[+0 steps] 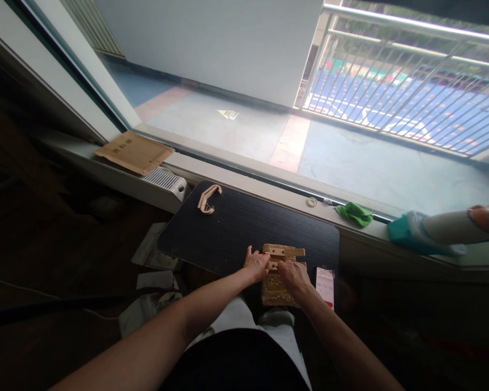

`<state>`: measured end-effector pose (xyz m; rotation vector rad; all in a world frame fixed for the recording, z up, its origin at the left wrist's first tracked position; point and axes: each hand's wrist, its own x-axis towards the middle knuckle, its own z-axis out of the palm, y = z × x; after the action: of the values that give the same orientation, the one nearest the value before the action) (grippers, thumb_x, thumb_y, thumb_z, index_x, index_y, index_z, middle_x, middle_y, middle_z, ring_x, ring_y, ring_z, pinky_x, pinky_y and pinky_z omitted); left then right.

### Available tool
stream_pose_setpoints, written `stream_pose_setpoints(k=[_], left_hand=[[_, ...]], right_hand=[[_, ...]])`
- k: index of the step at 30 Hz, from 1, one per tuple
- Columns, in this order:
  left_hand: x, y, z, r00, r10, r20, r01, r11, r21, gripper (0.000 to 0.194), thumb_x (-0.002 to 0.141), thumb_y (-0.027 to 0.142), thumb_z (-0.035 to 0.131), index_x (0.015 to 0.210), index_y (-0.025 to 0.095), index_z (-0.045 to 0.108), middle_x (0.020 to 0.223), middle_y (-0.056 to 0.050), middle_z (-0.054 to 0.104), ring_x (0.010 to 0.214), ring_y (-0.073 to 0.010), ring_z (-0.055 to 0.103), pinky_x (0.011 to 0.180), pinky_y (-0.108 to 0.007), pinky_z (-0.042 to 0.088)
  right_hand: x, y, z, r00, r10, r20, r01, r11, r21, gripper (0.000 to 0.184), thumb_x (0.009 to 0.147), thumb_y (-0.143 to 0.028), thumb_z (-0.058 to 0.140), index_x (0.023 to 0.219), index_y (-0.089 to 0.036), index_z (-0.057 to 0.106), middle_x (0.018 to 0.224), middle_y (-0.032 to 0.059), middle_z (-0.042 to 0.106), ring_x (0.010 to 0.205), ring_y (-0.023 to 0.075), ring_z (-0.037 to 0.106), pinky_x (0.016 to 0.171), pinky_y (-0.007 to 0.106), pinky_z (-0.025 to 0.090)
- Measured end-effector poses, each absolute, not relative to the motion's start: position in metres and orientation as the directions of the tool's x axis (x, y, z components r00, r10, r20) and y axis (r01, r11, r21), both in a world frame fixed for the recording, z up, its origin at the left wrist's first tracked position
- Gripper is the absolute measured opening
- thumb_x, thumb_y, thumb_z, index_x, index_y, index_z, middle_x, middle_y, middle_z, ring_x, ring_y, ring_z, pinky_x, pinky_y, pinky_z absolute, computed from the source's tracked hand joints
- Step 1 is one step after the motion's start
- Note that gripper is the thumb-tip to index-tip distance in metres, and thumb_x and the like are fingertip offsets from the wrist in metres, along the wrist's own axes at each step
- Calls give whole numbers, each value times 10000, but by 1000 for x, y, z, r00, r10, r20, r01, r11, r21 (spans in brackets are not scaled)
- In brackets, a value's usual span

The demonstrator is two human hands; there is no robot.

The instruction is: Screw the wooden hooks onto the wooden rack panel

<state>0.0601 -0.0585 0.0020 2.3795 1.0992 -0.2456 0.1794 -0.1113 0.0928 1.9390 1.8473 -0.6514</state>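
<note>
On a black tabletop (244, 228) lies a yellowish block (276, 290) that looks wrapped in clear tape. Across it rest two short wooden pieces with dark holes, a far wooden piece (284, 252) and a near wooden piece (273, 266). My left hand (256, 265) grips the left end of the near piece, with its thumb raised. My right hand (295, 279) is closed over the right part of that same piece, its fingertips beside a hole. Whatever is between the right fingers is hidden. A curved wooden frame (204, 202) lies at the table's far left.
A phone (325, 287) showing a timer lies right of the block. Along the window sill are a tape roll (311, 202), a green cloth (355, 214) and a teal container (405, 232). A brown padded envelope (135, 152) rests on the white radiator (167, 184) at left.
</note>
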Motion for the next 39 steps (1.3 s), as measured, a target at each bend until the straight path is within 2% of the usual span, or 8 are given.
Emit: stream_pose_setpoints(k=[5, 10, 14, 18, 22, 25, 30, 39], left_hand=[[61, -58, 3, 654, 662, -367, 756, -551, 354, 270, 708, 266, 553, 968, 194, 544, 952, -65, 660, 992, -260, 538, 1016, -503, 156], [62, -58, 3, 656, 663, -362, 754, -552, 356, 295, 701, 258, 555, 988, 193, 535, 920, -65, 664, 969, -258, 554, 1013, -506, 168], [61, -58, 1, 658, 661, -360, 752, -555, 356, 290, 713, 248, 546, 997, 190, 527, 924, -70, 661, 966, -258, 558, 1015, -513, 166], [60, -59, 0, 658, 659, -364, 752, -551, 361, 283, 717, 258, 546, 992, 194, 525, 925, -65, 658, 969, -258, 556, 1016, -516, 162], [59, -58, 0, 657, 659, -365, 752, -543, 374, 285, 708, 273, 551, 985, 208, 533, 929, -54, 655, 981, -257, 548, 1019, -515, 154], [58, -57, 2, 667, 652, -360, 743, -544, 391, 290, 694, 290, 565, 972, 214, 540, 941, -51, 654, 985, -259, 544, 1013, -517, 166], [51, -54, 3, 704, 623, -340, 705, -559, 436, 393, 692, 298, 583, 1077, 257, 511, 995, -38, 649, 988, -245, 543, 1011, -517, 167], [49, -55, -7, 731, 616, -292, 670, -571, 474, 338, 743, 243, 539, 1071, 315, 573, 1037, -5, 651, 1013, -223, 534, 1039, -508, 112]], right_hand=[[177, -112, 92, 83, 817, -570, 992, -125, -34, 266, 879, -152, 366, 888, -132, 631, 844, 121, 678, 821, 203, 643, 658, 263, 438], [178, -111, 99, 59, 849, -525, 997, -71, -3, 239, 881, -146, 364, 958, -172, 588, 907, 95, 652, 816, 197, 638, 643, 271, 440], [175, -110, 99, 4, 852, -523, 998, -35, -50, 267, 879, -113, 335, 953, -154, 588, 961, 109, 634, 856, 194, 623, 663, 271, 435], [174, -111, 94, 49, 846, -532, 992, -103, -71, 271, 872, -109, 327, 966, -147, 578, 945, 103, 648, 865, 186, 620, 678, 266, 420], [184, -117, 86, 179, 814, -552, 964, -258, -68, 244, 883, -259, 360, 955, -170, 576, 917, 82, 667, 850, 175, 619, 685, 255, 401], [194, -124, 81, 238, 790, -566, 923, -364, -121, 293, 875, -349, 360, 985, -201, 587, 964, 66, 663, 885, 183, 607, 695, 258, 392], [199, -148, 78, 270, 814, -515, 867, -437, -238, 318, 868, -312, 359, 1116, -224, 538, 995, 44, 656, 906, 157, 596, 707, 236, 387], [187, -168, 74, 223, 914, -339, 847, -354, -398, 276, 857, -251, 388, 1081, -229, 549, 1051, 29, 609, 900, 141, 579, 736, 220, 392]])
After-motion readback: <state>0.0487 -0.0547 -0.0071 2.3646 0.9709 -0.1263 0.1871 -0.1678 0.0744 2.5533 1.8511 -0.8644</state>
